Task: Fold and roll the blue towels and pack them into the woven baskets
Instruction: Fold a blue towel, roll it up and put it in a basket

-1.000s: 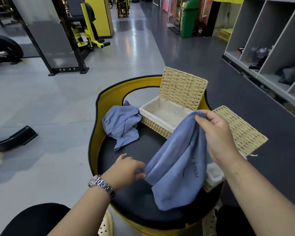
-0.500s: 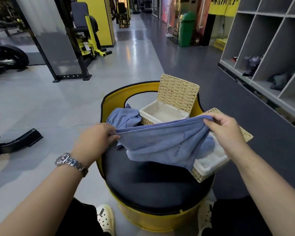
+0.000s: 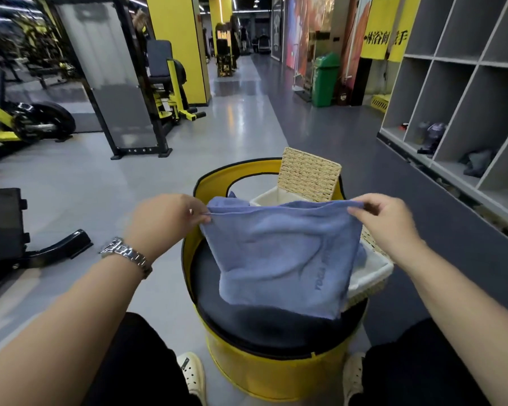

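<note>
I hold a blue towel (image 3: 279,253) up by its top edge, spread flat and hanging over the black seat (image 3: 261,326) of a yellow round stool. My left hand (image 3: 167,221) pinches the towel's top left corner, my right hand (image 3: 387,224) its top right corner. A second blue towel (image 3: 226,202) lies crumpled behind the held one, mostly hidden. One woven basket (image 3: 276,196) with a white lining stands at the back, its lid (image 3: 308,174) upright. Another woven basket (image 3: 370,271) sits at the right, partly covered by the hanging towel.
The stool's yellow backrest (image 3: 235,171) curves behind the baskets. My knees and white shoes (image 3: 191,373) flank the stool. Grey cubby shelves (image 3: 458,106) line the right. Gym machines (image 3: 165,92) stand at the left, and a green bin (image 3: 324,80) is far back.
Both hands have lifted the towel and pulled it taut, so it now hangs as a flat sheet. The camera has tilted up and the view shows more of the room.
</note>
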The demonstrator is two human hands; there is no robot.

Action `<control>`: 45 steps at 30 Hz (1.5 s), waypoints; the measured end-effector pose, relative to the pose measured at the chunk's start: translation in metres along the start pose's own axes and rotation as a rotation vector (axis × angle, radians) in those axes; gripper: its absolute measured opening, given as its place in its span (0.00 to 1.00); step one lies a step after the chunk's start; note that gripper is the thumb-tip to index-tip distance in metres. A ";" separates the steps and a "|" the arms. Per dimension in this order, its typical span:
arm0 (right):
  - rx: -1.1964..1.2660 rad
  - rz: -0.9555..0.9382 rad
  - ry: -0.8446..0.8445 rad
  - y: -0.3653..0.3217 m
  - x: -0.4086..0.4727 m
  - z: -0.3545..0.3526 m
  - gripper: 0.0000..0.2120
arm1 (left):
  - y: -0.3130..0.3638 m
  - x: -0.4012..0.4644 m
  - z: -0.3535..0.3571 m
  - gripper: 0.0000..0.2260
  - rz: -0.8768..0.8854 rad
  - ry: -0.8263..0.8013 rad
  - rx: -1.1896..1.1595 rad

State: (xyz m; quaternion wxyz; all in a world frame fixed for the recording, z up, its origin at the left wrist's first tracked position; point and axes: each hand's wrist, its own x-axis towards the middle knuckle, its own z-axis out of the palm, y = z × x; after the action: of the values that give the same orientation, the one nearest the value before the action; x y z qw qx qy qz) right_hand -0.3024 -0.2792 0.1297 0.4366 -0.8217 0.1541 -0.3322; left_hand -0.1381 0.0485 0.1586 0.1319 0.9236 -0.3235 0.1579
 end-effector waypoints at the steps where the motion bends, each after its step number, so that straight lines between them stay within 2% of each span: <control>1: 0.013 0.000 0.017 -0.001 -0.002 0.000 0.10 | 0.000 -0.002 -0.001 0.04 -0.013 0.028 -0.022; 4: -0.005 0.016 0.026 -0.006 -0.008 0.001 0.07 | -0.005 -0.006 -0.004 0.04 -0.033 0.149 -0.044; 8: -0.002 0.026 0.057 -0.011 -0.013 0.000 0.05 | -0.004 -0.013 -0.003 0.02 -0.016 0.195 -0.087; 12: -0.022 0.028 0.022 -0.016 -0.014 -0.005 0.07 | 0.002 -0.018 -0.005 0.14 -0.060 0.154 -0.163; 13: -0.020 0.022 0.015 -0.017 -0.015 -0.005 0.08 | 0.001 -0.019 -0.006 0.14 -0.073 0.141 -0.156; 15: -0.012 0.025 -0.008 -0.020 -0.018 -0.009 0.10 | -0.002 -0.022 -0.010 0.07 -0.081 0.113 -0.105; 18: -0.017 0.029 -0.039 -0.026 -0.024 -0.015 0.08 | -0.001 -0.030 -0.019 0.01 -0.078 0.070 -0.093; 21: -0.005 0.025 -0.047 -0.032 -0.031 -0.023 0.08 | -0.008 -0.036 -0.025 0.02 -0.068 0.008 -0.217; 25: 0.058 0.048 -0.105 -0.039 -0.034 -0.032 0.10 | -0.011 -0.037 -0.033 0.04 -0.118 -0.037 -0.526; 28: 0.077 0.069 -0.146 -0.041 -0.029 -0.031 0.09 | -0.016 -0.033 -0.029 0.05 -0.126 -0.037 -0.583; 33: 0.047 0.156 -0.238 -0.012 -0.002 0.004 0.08 | -0.039 -0.013 0.015 0.04 -0.192 -0.105 -0.568; 37: -0.094 0.231 -0.355 0.044 0.029 0.057 0.06 | -0.062 0.011 0.078 0.05 -0.298 -0.207 -0.499; 40: -0.162 0.273 -0.374 0.086 0.055 0.102 0.05 | -0.079 0.035 0.127 0.03 -0.362 -0.288 -0.466; 45: -0.226 0.303 -0.376 0.124 0.087 0.149 0.04 | -0.096 0.064 0.174 0.02 -0.395 -0.256 -0.387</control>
State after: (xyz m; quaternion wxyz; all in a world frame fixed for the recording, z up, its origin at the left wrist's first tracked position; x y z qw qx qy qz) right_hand -0.1326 -0.3062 0.0044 0.4079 -0.8800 0.2279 -0.0853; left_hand 0.0061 0.0253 0.0102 0.2918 0.9387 -0.1758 -0.0529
